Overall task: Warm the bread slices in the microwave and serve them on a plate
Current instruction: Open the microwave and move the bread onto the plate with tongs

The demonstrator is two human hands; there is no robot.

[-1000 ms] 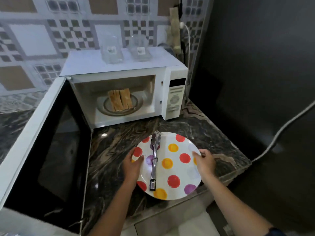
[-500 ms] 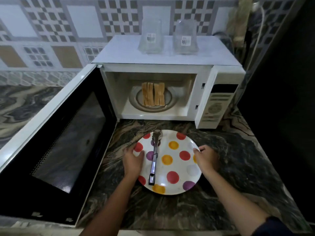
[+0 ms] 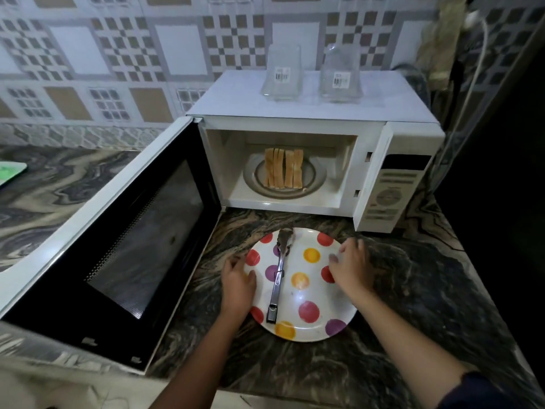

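Left hand (image 3: 237, 283): thumb on the plate's (image 3: 323, 295) left rim, fingers curled at its edge.
Right hand (image 3: 351, 267): loosely spread over the right rim.
Tongs (image 3: 278, 274): loose across the plate.
Bread slices (image 3: 283, 172): on edge inside the open microwave (image 3: 295, 107).
Risk: tilting the plate could slide the tongs off.

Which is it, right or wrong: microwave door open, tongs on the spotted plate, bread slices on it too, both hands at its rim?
One error: the bread slices aren't on the plate; they stand on the turntable inside the microwave (head view). Rest holds: door open, tongs on the plate, left hand and right hand at its rim.
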